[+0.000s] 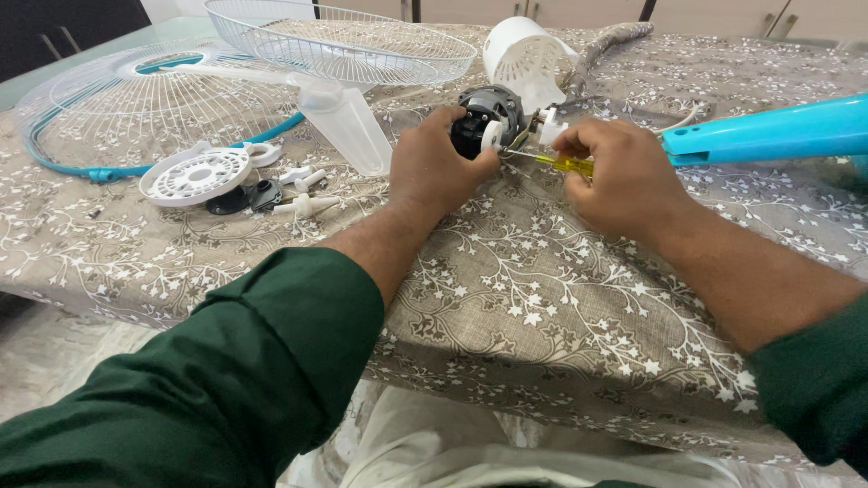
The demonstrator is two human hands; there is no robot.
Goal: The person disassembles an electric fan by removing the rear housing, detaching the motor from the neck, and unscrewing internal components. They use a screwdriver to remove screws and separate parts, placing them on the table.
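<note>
Hands on a fan motor at mid-counter

Counter (pixel 542 298) cloth, grey-brown with white sprigs, runs bare from the hands down to the near edge, which drops off just above the green sleeves; that stretch is the widest open room. Leftward the way is crowded: a white round cap (pixel 196 175) with small white and black fittings beside it, a blue-rimmed fan guard (pixel 136 104), a clear blade (pixel 348 126), and a second white guard (pixel 344 41) farther back. A blue fan stand (pixel 768 131) closes off the right side. The fan motor (pixel 488 117) sits well back from the near edge, a white motor cover (pixel 524 54) just behind it. Left hand (pixel 434 167) is closed on the motor's near left side, fingers wrapped round it. Right hand (pixel 624 176) is shut around a yellow-handled screwdriver (pixel 565 164), whose tip points left into the motor's white bracket
</note>
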